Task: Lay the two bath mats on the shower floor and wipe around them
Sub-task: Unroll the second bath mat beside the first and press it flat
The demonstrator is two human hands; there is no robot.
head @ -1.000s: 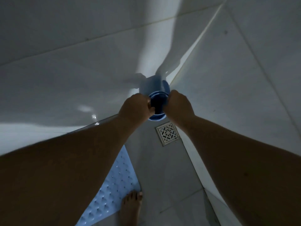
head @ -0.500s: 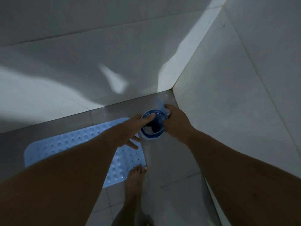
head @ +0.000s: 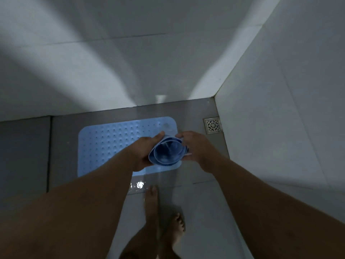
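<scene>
We hold the rolled blue mat (head: pixel 168 153) above the shower floor (head: pixel 196 165), its open end toward the camera. Our left hand (head: pixel 144 153) curls round its left side; our right hand (head: pixel 194 146) grips its right side. The flat mat (head: pixel 112 144) lies below, near the drain (head: pixel 212 125).

Square metal drain grate (head: pixel 212 125) beside right wall (head: pixel 280 109)

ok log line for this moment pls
stage: second mat not laid | rolled mat: held by left hand, right hand | flat mat: on floor
</scene>
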